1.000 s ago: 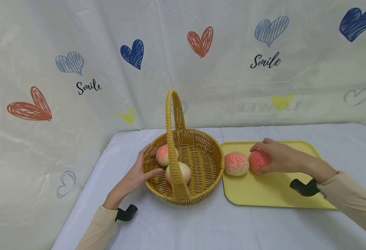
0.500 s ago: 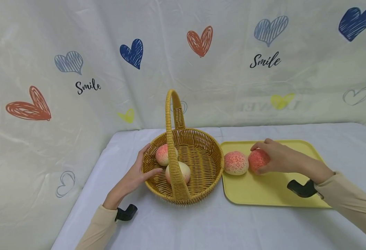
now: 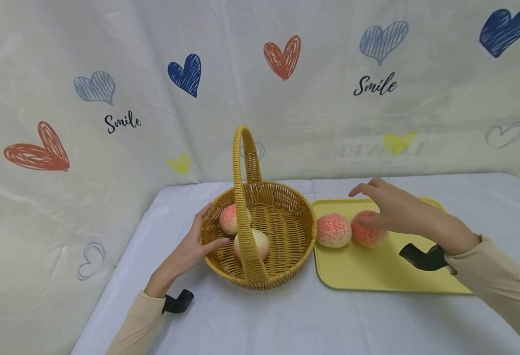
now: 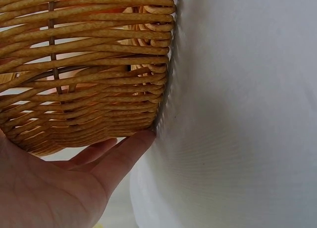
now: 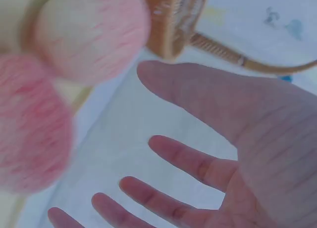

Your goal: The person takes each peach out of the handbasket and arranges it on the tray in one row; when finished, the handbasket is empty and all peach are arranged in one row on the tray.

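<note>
My left hand holds the left side of a brown wicker basket, its thumb over the rim and its fingers against the outer wall, as the left wrist view shows. Inside the basket lie two peaches, one pink at the back left and one paler partly behind the handle. My right hand hovers over a yellow tray, fingers spread and holding nothing. Below it sits a red-pink peach, partly covered by the hand, beside a speckled pink peach.
The basket's tall arched handle rises above its bowl. Its right rim stands close to the tray's left edge. A white cloth covers the table, and a white curtain with printed hearts hangs behind.
My right hand has let go of the red-pink peach and lifted up off it, fingers opening; the peach stays on the tray. My left hand has kept its place on the basket.
</note>
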The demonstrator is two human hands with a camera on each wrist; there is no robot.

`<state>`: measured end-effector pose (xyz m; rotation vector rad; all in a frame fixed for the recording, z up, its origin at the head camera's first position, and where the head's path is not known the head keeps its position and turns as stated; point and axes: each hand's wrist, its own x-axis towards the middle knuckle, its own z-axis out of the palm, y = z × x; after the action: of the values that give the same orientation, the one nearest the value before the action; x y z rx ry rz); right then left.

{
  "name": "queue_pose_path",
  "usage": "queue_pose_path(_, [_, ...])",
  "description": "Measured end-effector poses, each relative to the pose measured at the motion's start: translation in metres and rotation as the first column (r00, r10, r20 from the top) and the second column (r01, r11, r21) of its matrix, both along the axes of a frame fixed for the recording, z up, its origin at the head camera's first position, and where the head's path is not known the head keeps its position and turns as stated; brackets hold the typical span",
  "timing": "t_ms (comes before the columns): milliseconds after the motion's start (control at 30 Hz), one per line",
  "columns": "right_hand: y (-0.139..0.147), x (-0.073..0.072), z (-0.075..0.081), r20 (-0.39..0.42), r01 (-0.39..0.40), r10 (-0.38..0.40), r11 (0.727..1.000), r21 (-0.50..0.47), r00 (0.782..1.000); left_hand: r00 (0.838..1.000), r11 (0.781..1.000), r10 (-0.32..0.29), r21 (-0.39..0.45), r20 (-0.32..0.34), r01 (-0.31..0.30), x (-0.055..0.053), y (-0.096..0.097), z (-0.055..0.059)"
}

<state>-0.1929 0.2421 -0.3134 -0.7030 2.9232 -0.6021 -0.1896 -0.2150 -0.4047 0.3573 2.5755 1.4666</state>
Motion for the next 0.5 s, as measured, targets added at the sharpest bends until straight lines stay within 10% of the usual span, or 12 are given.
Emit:
queue_pose_path(267, [-0.071,0.017,0.024,-0.050,-0.143,0.137,0.981,-0.134,0.989,0.999,0.999,-0.030,0.011,0.011,0.030,-0.001,-0.002,-0.001])
queue_pose_path(500, [-0.124,0.020,0.014,-0.075,-0.297,0.288,0.940,-0.166,0.955,0.997,0.997,-0.071,0.039,-0.016,0.072,0.002,-0.007,-0.002])
